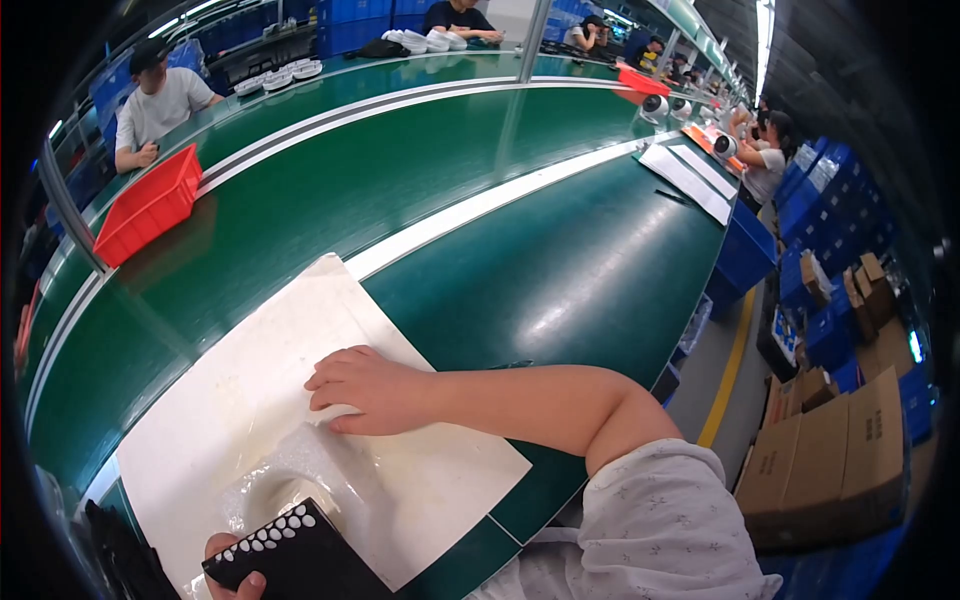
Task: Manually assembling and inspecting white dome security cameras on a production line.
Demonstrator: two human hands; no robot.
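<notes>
At the lower left my left hand (235,570) grips a flat black sheet (300,555) by its edge; rows of round white dots (275,535) line that edge. My right hand (370,392) rests on a large white board (240,380), its fingers loosely bent and its thumb apart from them. Just below the right hand lies a translucent white foam piece (345,475) with a rounded hollow, partly covered by the black sheet. White surface shows between the right thumb and forefinger, with no separate object visible there.
A green conveyor belt (400,150) curves beyond the green workbench (540,290). A red bin (150,205) stands at the far left. Papers (688,180) and white cameras (655,105) lie toward the far right. Cartons (830,460) are stacked right. Other people sit along the line.
</notes>
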